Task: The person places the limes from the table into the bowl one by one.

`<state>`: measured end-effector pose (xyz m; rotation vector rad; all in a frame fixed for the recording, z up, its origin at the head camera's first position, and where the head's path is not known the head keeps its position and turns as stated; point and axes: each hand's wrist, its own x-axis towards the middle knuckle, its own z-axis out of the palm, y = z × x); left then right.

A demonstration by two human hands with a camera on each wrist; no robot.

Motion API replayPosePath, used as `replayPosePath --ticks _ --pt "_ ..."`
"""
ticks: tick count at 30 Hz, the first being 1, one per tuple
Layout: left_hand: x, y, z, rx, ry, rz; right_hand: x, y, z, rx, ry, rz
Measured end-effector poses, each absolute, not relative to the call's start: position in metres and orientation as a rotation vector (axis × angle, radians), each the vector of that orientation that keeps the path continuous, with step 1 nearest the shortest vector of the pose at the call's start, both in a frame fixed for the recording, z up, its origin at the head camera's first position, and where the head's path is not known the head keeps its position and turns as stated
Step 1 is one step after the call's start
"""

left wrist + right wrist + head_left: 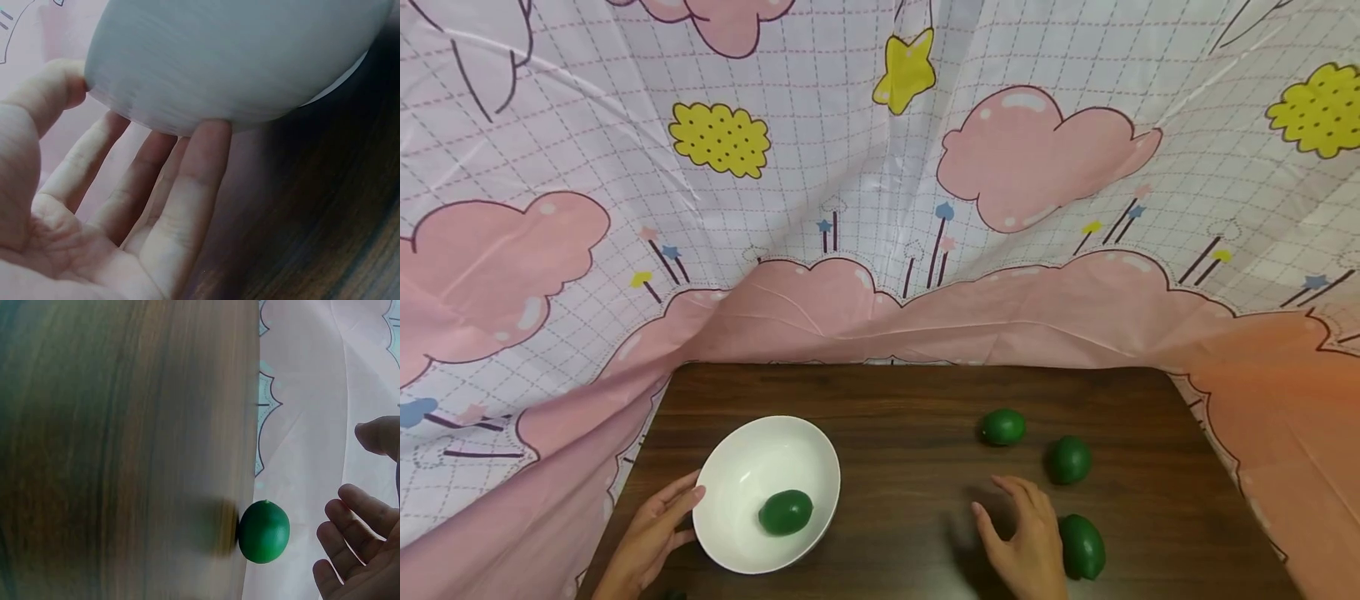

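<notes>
A white bowl stands on the left part of the table, with one green lime lying inside. My left hand grips the bowl at its left side. In the left wrist view, the thumb is at the rim and the fingertips are against the outer wall. On the right, my right hand hovers over the table with thumb and fingers spread, holding nothing. Beside it lies a lime; farther back are a second lime and a third lime.
The dark wooden table reaches back to a hanging cloth printed with pink clouds and stars. This cloth also drapes along both sides. A small dark thing shows at the bottom edge, near the left wrist.
</notes>
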<state>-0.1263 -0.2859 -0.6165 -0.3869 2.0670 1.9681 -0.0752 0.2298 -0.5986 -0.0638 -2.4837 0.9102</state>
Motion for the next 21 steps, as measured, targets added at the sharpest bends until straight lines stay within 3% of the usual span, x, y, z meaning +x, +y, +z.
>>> replayPosePath --ticks 21 --pt "-0.129 -0.290 -0.617 -0.373 2.034 1.985 -0.073 0.253 -0.603 -0.133 -2.453 0.898"
